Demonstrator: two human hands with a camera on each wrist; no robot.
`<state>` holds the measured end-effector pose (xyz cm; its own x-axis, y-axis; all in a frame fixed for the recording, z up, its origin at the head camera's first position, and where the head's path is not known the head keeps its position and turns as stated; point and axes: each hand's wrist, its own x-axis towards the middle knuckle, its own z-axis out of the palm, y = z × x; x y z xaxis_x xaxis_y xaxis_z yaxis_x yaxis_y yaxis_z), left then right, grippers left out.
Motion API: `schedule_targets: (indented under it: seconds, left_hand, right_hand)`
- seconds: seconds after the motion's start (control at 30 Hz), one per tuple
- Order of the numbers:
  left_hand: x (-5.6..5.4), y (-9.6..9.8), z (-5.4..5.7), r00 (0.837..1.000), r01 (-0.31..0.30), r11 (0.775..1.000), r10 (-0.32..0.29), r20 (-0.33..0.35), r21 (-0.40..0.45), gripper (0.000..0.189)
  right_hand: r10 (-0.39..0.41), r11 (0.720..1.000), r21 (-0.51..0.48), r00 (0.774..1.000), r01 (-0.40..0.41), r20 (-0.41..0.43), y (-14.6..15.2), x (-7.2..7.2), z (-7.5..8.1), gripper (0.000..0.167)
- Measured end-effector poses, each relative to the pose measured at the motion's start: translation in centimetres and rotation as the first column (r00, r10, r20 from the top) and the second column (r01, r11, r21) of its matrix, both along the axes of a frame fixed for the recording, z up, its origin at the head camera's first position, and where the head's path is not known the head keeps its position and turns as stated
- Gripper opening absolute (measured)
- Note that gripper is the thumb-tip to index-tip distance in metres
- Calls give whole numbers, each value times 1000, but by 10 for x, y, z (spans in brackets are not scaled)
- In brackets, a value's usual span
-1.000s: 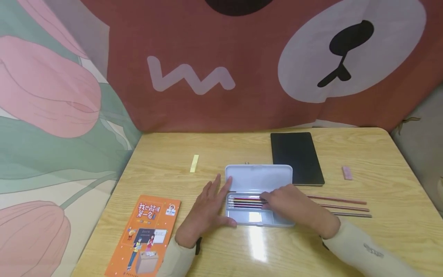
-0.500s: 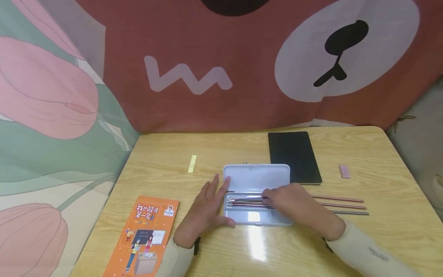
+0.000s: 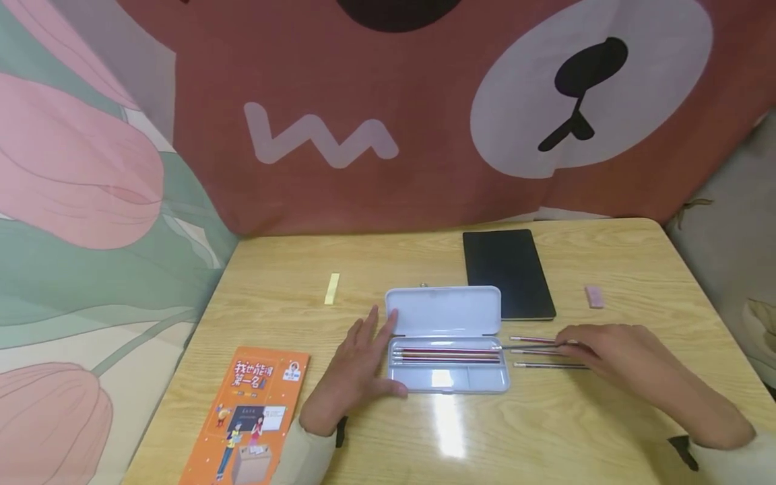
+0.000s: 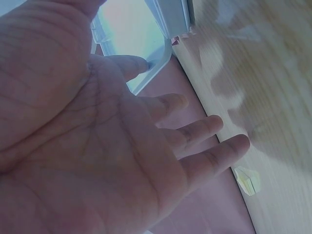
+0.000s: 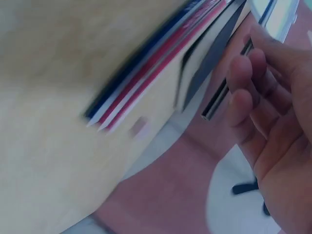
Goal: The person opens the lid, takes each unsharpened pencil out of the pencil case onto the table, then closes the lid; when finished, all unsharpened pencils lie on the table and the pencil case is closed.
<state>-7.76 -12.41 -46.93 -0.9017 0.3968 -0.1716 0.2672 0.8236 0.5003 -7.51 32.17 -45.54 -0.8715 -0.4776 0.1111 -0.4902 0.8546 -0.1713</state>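
Note:
A pale blue pencil case (image 3: 442,312) lies open on the table, its lid tipped back. Several striped pencils (image 3: 445,356) lie side by side in its upper compartment. My left hand (image 3: 351,377) rests at the case's left side with fingers spread and straight; its palm (image 4: 97,146) fills much of the left wrist view. To the right of the case, my right hand (image 3: 624,357) pinches a dark pencil (image 5: 214,103) between thumb and fingers. Under and beside that hand, more pencils (image 3: 533,339) lie on the table, red and dark blue in the right wrist view.
A black notebook (image 3: 509,269) lies behind the case's right end. Further right is a pink eraser (image 3: 595,296). A yellow strip (image 3: 331,288) sits back left, and an orange book (image 3: 248,411) lies at the front left. A printed cloth (image 3: 339,195) hangs behind the table (image 3: 388,438).
My right hand has left the case and moved right, bringing a pencil out with it over the pencils on the table. The left hand stays at the case.

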Motion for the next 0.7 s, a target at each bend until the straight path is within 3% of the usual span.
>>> schedule_targets:
  seconds: [0.17, 0.27, 0.4, 0.57, 0.7]
  left_hand:
    - [0, 0, 2, 1000, -7, 1000, 7, 18, 14, 132]
    - [1, -1, 3, 1000, -11, 1000, 11, 23, 18, 131]
    - [1, -1, 3, 1000, -16, 1000, 15, 21, 19, 130]
    - [-1, 0, 2, 1000, -10, 1000, 10, 22, 19, 130]
    - [-1, 0, 2, 1000, -4, 1000, 4, 12, 19, 130]
  right_hand:
    - [-56, 998, 12, 997, 55, 61, 27, 22, -13, 20]
    - [-68, 998, 8, 996, 68, 54, 33, 32, -20, 23]
    - [-46, 999, -23, 999, 47, 17, 34, 38, -28, 27]
    - [-67, 998, 5, 996, 67, 60, 33, 40, -32, 24]
    - [-63, 998, 7, 997, 62, 45, 34, 41, -34, 25]
